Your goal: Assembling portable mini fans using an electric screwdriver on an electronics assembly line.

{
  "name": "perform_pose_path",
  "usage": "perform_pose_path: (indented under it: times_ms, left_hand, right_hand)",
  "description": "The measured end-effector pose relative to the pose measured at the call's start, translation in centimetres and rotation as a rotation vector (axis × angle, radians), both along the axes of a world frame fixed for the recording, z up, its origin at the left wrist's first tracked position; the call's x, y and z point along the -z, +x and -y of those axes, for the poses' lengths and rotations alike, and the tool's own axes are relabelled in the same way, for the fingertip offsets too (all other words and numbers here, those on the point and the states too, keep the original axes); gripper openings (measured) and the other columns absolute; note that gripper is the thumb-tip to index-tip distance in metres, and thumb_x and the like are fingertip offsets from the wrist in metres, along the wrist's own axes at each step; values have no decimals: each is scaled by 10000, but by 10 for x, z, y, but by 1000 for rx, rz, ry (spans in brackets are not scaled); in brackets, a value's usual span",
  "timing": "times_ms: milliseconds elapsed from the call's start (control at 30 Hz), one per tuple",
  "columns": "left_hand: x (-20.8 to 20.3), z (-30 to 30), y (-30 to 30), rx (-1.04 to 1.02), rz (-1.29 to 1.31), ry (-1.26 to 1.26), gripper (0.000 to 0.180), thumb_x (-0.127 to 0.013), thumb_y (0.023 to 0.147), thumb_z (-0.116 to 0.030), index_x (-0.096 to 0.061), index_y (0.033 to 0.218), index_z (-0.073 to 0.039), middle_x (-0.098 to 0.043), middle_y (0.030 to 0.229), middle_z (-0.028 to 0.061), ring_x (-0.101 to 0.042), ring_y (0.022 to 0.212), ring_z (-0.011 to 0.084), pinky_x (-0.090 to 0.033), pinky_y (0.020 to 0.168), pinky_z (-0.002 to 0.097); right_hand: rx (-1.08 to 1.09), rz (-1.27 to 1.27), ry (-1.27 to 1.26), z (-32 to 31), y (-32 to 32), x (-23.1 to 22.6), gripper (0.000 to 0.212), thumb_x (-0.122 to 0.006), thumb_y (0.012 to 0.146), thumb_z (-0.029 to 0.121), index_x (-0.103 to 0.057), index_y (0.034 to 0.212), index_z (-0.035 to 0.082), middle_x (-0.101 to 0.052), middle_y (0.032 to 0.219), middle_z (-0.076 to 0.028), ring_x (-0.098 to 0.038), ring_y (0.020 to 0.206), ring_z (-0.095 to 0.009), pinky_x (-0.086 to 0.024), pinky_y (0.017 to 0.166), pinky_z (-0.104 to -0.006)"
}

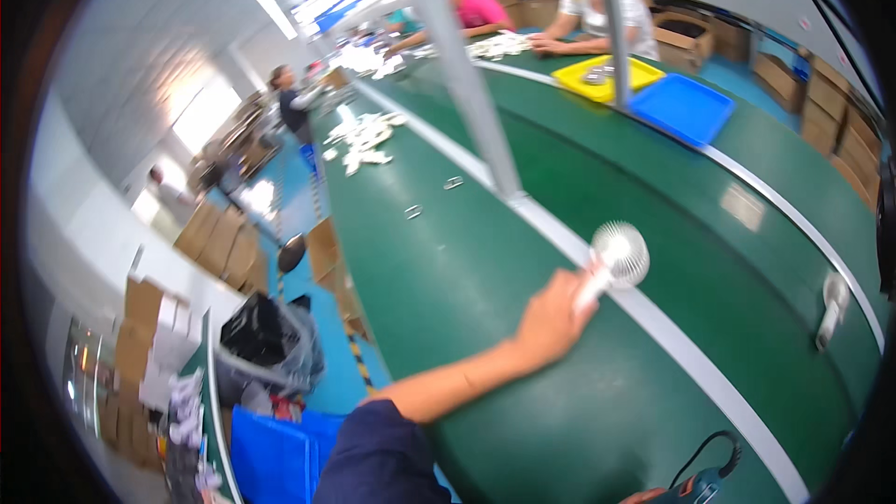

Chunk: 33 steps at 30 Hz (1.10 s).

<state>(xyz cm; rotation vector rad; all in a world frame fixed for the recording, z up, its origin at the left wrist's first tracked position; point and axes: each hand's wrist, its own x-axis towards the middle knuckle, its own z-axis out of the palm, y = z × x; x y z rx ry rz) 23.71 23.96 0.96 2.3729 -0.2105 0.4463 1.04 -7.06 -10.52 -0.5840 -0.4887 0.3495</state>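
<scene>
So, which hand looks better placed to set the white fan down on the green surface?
Probably the left: the left hand grips the white fan out over the green surface, while the right hand barely shows at the lower edge, beside a power tool.

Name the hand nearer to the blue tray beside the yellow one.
Left. The left hand, holding a white fan, is short of the blue tray; the right hand, at the picture's lower edge, is farther back.
</scene>
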Motion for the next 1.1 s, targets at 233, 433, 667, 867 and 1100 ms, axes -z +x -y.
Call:
perform_pose_path:
  times_ms: [233,433,667,867,1100]
  left_hand:
    - [-1,52,-164,8,-26,38,428,-595,834,-38,-623,1250,-135,-420,1419,232,-540,1158,392,-458,964,440]
    - [9,109,-239,247,4,-53,415,-608,773,34,-617,1187,20,-239,1543,246,-314,1396,399,-378,1091,448]
    - [17,178,-279,489,-39,93,580,-542,758,-41,-459,1304,134,-237,1492,344,-199,1408,514,-224,1148,594]
    - [-11,181,-276,635,-244,311,687,-670,831,-118,-342,1356,182,-195,1495,368,-144,1350,639,-215,1127,607]
    - [-32,196,-249,1063,-46,578,618,-730,793,-316,-544,1318,-48,-488,1401,131,-450,1272,307,-381,971,444]
  right_hand:
    - [801,-243,-477,-49,1,-110,687,-571,837,698,-540,1031,39,-549,708,-98,-528,547,-194,-438,454,-273]
    - [820,134,-36,17,-54,-140,678,-616,834,620,-521,1195,54,-566,833,-138,-559,672,-262,-468,527,-370]
    - [1478,471,-343,91,-106,-162,731,-445,855,750,-538,1122,76,-534,763,-90,-507,527,-211,-409,434,-307]
    - [1251,253,-176,93,-99,-149,789,-556,788,771,-461,1117,59,-528,800,-82,-516,634,-194,-435,517,-322]
    - [1316,220,-184,103,-112,-136,784,-448,826,798,-440,1109,67,-508,754,-71,-497,547,-159,-402,450,-289]
